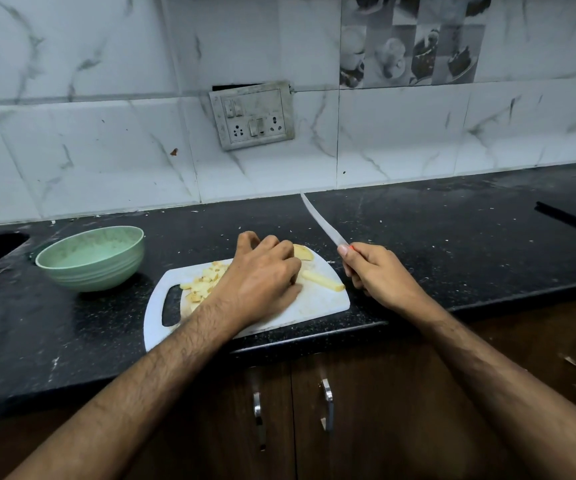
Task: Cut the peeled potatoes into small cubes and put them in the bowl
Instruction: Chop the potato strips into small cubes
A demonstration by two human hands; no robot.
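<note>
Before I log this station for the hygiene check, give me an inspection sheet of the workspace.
Surface: black speckled counter, scattered with pale crumbs.
Job's things: white cutting board at the counter's front edge; potato cubes piled on its left; potato strip and larger potato piece on its right; green bowl left of the board, no cubes visible inside.
Clutter: dark flat object at far right, unidentifiable.
Grippers: left hand down on the board, fingers curled; right hand grips the knife, blade raised.
Cables: nothing seen.
Surroundings: marble-look tiles, loose tilted switch plate, wooden cabinets below.
</note>
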